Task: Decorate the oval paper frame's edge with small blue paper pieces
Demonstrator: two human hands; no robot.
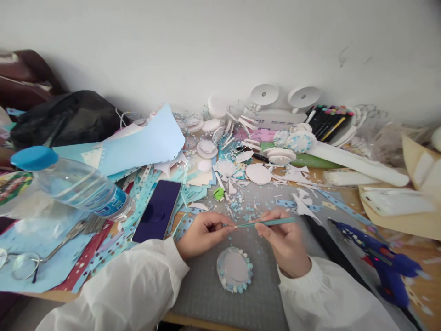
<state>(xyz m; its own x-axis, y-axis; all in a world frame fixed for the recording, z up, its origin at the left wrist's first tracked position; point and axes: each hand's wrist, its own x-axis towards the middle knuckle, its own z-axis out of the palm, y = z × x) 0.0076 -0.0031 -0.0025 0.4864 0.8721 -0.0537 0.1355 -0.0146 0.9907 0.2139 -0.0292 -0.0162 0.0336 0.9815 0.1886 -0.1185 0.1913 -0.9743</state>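
Note:
My right hand (pixel 287 239) grips a pair of slim teal tweezers (pixel 284 221), held level above the mat. Their narrow tip points left and meets the fingertips of my left hand (pixel 206 234). Thumb and forefinger of that hand are pinched together; whatever is between them is too small to make out. Just below both hands, a round white disc (pixel 234 269) rimmed with small blue and white paper pieces lies on the grey cutting mat (pixel 203 299). Loose blue and white bits (pixel 237 202) are scattered beyond my fingers.
A phone (pixel 157 211) and a water bottle (pixel 82 188) are at left, near metal scissors (pixel 62 241). At right lies a blue glue gun (pixel 379 257). White discs (pixel 258 174), paper scraps and a holder of markers (pixel 330 122) crowd the back by the wall.

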